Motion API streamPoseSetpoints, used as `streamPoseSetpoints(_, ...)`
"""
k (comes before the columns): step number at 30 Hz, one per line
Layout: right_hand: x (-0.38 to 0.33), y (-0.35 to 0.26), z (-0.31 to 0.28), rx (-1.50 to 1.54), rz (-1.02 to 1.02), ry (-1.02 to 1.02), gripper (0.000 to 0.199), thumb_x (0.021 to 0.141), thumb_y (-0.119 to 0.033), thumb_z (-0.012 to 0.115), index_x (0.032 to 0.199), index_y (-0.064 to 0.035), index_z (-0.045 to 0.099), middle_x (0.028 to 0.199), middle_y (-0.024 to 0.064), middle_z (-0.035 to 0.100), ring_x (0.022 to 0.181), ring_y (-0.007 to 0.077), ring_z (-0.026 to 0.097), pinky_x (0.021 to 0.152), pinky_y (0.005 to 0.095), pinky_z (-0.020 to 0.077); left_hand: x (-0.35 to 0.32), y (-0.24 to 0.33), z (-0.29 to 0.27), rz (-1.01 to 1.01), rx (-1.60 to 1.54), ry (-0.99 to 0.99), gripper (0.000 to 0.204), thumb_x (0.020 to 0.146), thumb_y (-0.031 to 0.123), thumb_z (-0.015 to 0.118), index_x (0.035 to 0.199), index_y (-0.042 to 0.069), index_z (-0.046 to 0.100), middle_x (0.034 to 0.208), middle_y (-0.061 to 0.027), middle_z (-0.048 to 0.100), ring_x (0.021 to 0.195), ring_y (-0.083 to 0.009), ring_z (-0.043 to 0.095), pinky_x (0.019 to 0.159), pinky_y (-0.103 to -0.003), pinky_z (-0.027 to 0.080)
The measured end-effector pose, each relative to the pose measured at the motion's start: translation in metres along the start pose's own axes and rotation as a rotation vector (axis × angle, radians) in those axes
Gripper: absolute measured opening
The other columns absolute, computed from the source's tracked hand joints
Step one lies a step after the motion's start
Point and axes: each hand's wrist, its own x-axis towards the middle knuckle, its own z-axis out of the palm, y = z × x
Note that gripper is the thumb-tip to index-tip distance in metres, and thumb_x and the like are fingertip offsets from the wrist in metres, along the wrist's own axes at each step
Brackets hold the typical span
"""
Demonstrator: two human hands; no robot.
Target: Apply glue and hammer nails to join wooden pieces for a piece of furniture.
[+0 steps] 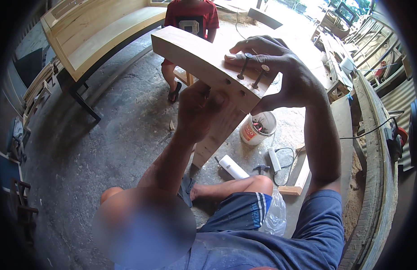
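A pale wooden piece (pixel 186 50) is held up in front of me, joined near its right end to a second board (pixel 219 137) that slants down toward the floor. Two screws or nails (pixel 261 76) stand partway out of its top by that end, and dark holes (pixel 227 81) show in its side. My left hand (pixel 197 112) grips the wood from below, fingers partly hidden. Around the right end curls my right hand (pixel 296 74), with fingers on the top face beside the metal shanks and the thumb low at the end.
Below stands a white bucket (pixel 259 130) with small items inside. On the floor lie a white tube (pixel 233 167), a hammer (pixel 261 168) and a power strip (pixel 274 159). A person in red (pixel 190 18) stands ahead; a wooden bench (pixel 100 45) is far left, timber (pixel 375 180) right.
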Motion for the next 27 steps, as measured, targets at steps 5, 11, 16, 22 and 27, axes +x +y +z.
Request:
streamPoseSetpoints(5, -0.001, 0.0, -0.001, -0.026, 0.021, -0.01, 0.077, 0.055, -0.037, 0.089, 0.127, -0.0268, 0.062, 0.122, 0.0129, 0.059, 0.112, 0.0325, 0.056, 0.096, 0.0454, 0.0434, 0.0, 0.001, 0.003, 0.019, 0.0, 0.009, 0.047, 0.091, 0.032, 0.064, 0.118, -0.007, 0.057, 0.104, -0.0071, 0.065, 0.096, -0.0085, 0.058, 0.083, -0.025, 0.047)
streamPoseSetpoints(11, -0.001, 0.0, -0.002, 0.008, 0.014, 0.003, 0.079, 0.054, -0.039, 0.088, 0.127, -0.0261, 0.062, 0.121, 0.0131, 0.059, 0.11, 0.0326, 0.057, 0.095, 0.0455, 0.0448, 0.001, 0.002, 0.006, 0.024, 0.022, 0.032, 0.045, 0.091, 0.029, 0.064, 0.118, -0.007, 0.057, 0.103, -0.0071, 0.066, 0.095, -0.0084, 0.058, 0.082, -0.025, 0.047)
streamPoseSetpoints(16, -0.002, 0.001, -0.002, -0.019, 0.004, -0.011, 0.076, 0.056, -0.036, 0.087, 0.127, -0.0249, 0.062, 0.121, 0.013, 0.058, 0.11, 0.033, 0.057, 0.095, 0.0449, 0.045, 0.001, 0.003, 0.007, 0.037, 0.002, 0.015, 0.043, 0.092, 0.028, 0.063, 0.117, -0.006, 0.057, 0.101, -0.0068, 0.066, 0.092, -0.0078, 0.058, 0.081, -0.024, 0.048)
streamPoseSetpoints(22, -0.003, -0.001, -0.001, 0.009, -0.003, 0.0, 0.077, 0.055, -0.035, 0.088, 0.126, -0.0233, 0.063, 0.12, 0.0128, 0.059, 0.11, 0.0327, 0.057, 0.094, 0.0448, 0.0449, -0.003, 0.0, 0.002, 0.003, 0.041, 0.007, 0.046, 0.091, 0.03, 0.065, 0.119, -0.006, 0.056, 0.101, -0.0065, 0.066, 0.093, -0.0084, 0.059, 0.081, -0.025, 0.048)
streamPoseSetpoints(27, -0.001, 0.002, 0.001, -0.007, -0.048, 0.053, 0.074, 0.054, -0.037, 0.089, 0.122, -0.0195, 0.065, 0.122, 0.0143, 0.058, 0.111, 0.0337, 0.057, 0.093, 0.046, 0.0445, 0.008, 0.025, -0.03, -0.041, 0.48, 0.163, 0.047, 0.09, 0.043, 0.055, 0.103, -0.002, 0.06, 0.092, -0.0073, 0.063, 0.083, -0.0124, 0.061, 0.076, -0.028, 0.05)
